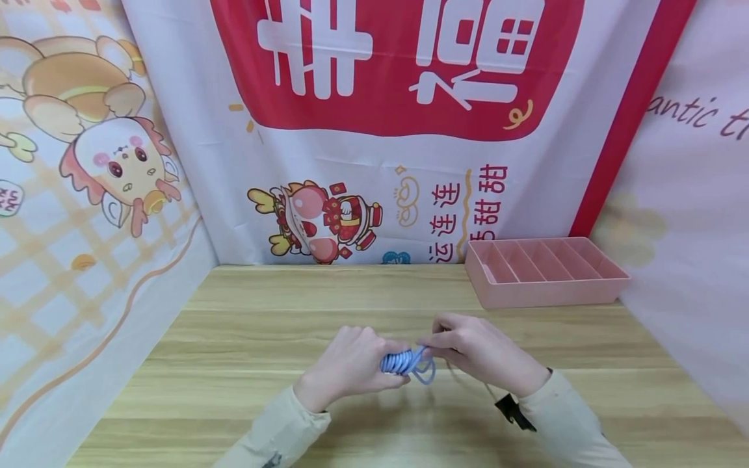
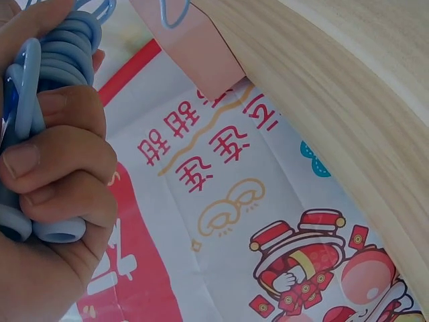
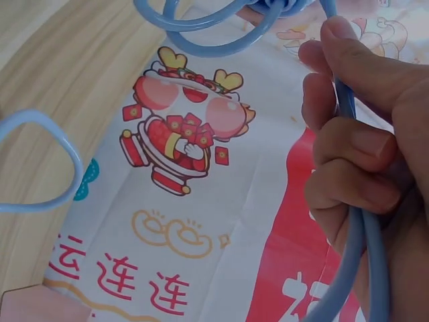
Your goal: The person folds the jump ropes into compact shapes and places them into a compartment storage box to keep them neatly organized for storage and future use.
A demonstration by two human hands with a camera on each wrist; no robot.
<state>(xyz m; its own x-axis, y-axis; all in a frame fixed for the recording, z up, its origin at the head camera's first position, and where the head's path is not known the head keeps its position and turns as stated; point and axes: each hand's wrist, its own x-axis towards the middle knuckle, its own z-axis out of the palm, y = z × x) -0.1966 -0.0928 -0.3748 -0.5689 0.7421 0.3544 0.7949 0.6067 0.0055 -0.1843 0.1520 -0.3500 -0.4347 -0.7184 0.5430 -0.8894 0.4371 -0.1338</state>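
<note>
left grip (image 1: pixel 355 361) clamps a smooth, tightly coiled blue cord (image 1: pixel 396 362), right grip (image 1: pixel 475 346) pinching its rounded strands.

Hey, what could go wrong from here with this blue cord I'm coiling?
The bunched coil might spring open if the left grip loosens. The loose loops hanging off it could tangle or snag, especially if the right grip pulls its strand sharply.
</note>
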